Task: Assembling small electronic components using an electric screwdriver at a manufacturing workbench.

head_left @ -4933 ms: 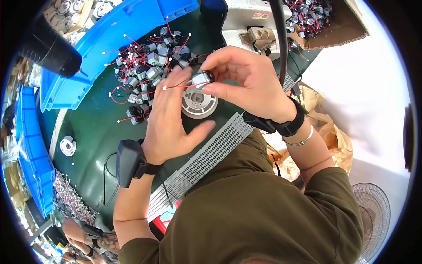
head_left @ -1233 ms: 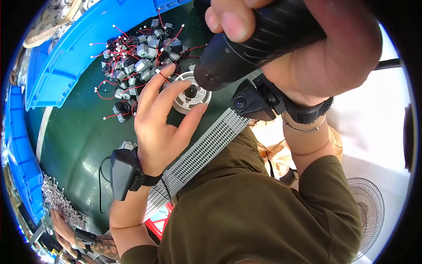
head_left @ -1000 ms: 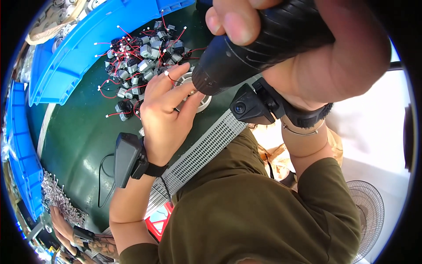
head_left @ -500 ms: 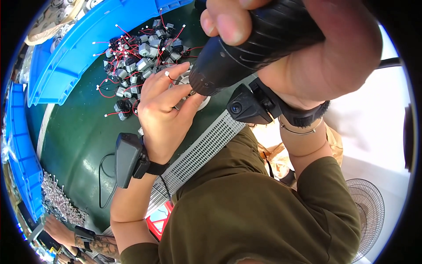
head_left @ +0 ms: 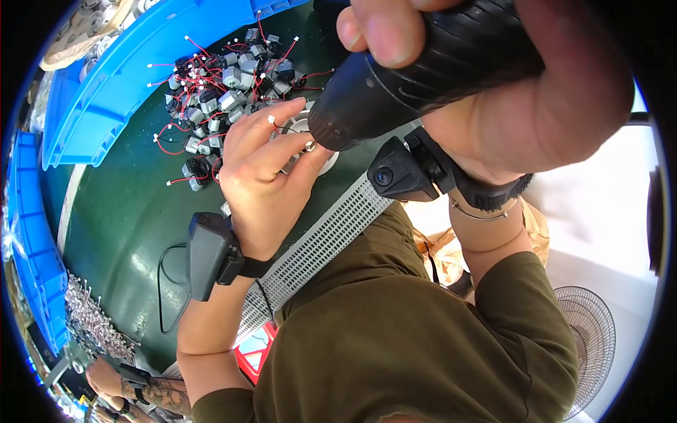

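My right hand [head_left: 522, 106] is wrapped round a black power screwdriver [head_left: 416, 77], tilted with its nose down toward my left hand. My left hand [head_left: 264, 158] is closed on a white round part [head_left: 330, 163] at the table, mostly covered by the fingers and the tool. Between thumb and index finger shows a small shiny metal piece [head_left: 310, 146], too small to name surely. A thin wire with a white connector [head_left: 271, 120] rises beside the fingers. The screwdriver's nose is just right of the metal piece; its bit is hidden.
Small motors with red wires [head_left: 226, 92] lie heaped beyond my left hand on the green table [head_left: 120, 218]. Blue bins [head_left: 113, 92] line the far left. A pile of small metal parts [head_left: 95, 317] lies left, near another person's hand [head_left: 104, 377]. A perforated grey strip [head_left: 317, 240] edges the table.
The screwdriver and my right hand have shifted slightly right, uncovering the shiny metal piece. My left hand stays almost in place. The other person's hand has moved a little right and down.
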Tool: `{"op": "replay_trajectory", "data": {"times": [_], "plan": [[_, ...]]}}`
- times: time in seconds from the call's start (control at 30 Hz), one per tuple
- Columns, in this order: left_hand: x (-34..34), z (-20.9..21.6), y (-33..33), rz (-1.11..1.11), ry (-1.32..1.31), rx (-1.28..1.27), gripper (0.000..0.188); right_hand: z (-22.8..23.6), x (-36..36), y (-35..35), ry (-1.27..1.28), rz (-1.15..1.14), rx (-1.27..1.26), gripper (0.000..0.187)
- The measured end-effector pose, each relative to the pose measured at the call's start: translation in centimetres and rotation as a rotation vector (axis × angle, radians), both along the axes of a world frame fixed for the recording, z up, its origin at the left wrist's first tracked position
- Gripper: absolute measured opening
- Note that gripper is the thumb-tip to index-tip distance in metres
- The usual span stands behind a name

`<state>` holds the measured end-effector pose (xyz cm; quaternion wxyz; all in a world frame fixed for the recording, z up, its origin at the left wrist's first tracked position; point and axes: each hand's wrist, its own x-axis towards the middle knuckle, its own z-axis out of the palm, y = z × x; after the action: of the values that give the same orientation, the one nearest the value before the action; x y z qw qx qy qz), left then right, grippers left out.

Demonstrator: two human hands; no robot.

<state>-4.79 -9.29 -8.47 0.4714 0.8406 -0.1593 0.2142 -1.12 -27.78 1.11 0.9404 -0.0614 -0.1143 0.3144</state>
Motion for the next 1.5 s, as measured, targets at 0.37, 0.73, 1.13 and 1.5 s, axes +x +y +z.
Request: {"op": "replay_trajectory", "data": {"times": [0.37,0.73,1.13,1.5], "plan": [[-0.2,0.2,-0.4,0.049,-0.081,0.114,0.037,-0.1,0.6,0.7,-0.014,-0.038,0.0,0.069],[-0.9,-0.7,2.3,-0.073,-0.208,0.406,0.046,1.3,0.5,4.0,-0.577,-0.727,-0.764,0.042],[-0.7,-1.1,2.1,-0.069,-0.22,0.336,0.039,0.5,0.9,3.5,-0.674,-0.679,-0.814,0.04],[-0.7,-1.4,2.0,-0.067,-0.246,0.373,0.039,0.1,1.4,3.6,-0.845,-0.626,-0.823,0.04]]}}
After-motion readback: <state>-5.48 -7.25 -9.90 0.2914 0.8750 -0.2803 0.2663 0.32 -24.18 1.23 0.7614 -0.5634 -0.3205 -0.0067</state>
